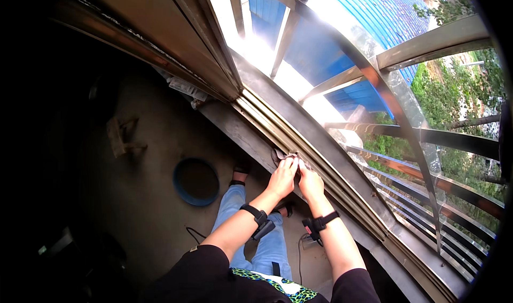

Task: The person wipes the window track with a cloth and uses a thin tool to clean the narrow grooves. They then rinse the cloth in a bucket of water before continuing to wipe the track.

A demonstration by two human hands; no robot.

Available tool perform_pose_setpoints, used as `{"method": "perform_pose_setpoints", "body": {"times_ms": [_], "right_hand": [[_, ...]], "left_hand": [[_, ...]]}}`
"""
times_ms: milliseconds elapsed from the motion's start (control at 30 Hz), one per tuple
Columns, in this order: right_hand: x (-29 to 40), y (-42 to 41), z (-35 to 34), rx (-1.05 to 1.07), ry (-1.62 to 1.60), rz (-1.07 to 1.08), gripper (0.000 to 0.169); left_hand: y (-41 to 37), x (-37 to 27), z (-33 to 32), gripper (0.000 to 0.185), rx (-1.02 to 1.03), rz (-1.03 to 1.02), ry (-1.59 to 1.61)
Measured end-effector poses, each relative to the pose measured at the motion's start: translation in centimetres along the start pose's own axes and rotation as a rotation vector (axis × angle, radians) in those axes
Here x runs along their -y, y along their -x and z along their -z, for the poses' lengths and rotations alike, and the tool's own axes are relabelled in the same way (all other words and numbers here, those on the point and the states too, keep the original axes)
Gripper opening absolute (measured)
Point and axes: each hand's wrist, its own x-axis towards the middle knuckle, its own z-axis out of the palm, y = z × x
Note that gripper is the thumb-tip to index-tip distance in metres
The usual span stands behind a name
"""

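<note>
Both my hands meet at the sliding-window track (340, 193), a set of long metal grooves along the sill. A dark, crumpled cloth (279, 155) lies bunched at my fingertips, on the track's inner edge. My left hand (283, 177) has its fingers closed on the cloth. Right beside it, touching it, my right hand (311, 181) also grips the cloth's near side; its fingertips are partly hidden. A black strap with a small device sits on each forearm.
Metal security bars (404, 131) curve outside the window. A sliding window sash (188, 30) stands at upper left. Below the inner sill (240, 131), a round blue tub (196, 182) and a small wooden stool (116, 137) are on the floor. A cable (299, 259) runs near my legs.
</note>
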Motion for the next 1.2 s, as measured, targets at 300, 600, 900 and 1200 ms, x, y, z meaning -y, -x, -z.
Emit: {"method": "perform_pose_setpoints", "body": {"times_ms": [300, 600, 900, 1200], "right_hand": [[6.2, -5.3, -1.0, -0.163, -0.036, 0.236, 0.044], [15.9, -7.1, 1.1, -0.170, -0.133, 0.248, 0.051], [16.2, -7.5, 2.1, -0.232, -0.034, 0.117, 0.042], [17.6, -9.4, 0.7, -0.158, -0.119, 0.304, 0.048]], "left_hand": [[-4.2, 8.8, 4.8, 0.019, -0.432, 0.220, 0.324], [-8.0, 13.7, 13.2, 0.014, -0.741, 0.238, 0.439], [-7.6, 11.4, 12.9, 0.046, -0.240, 0.103, -0.429], [-6.8, 13.6, 16.6, 0.048, -0.272, 0.020, -0.006]]}}
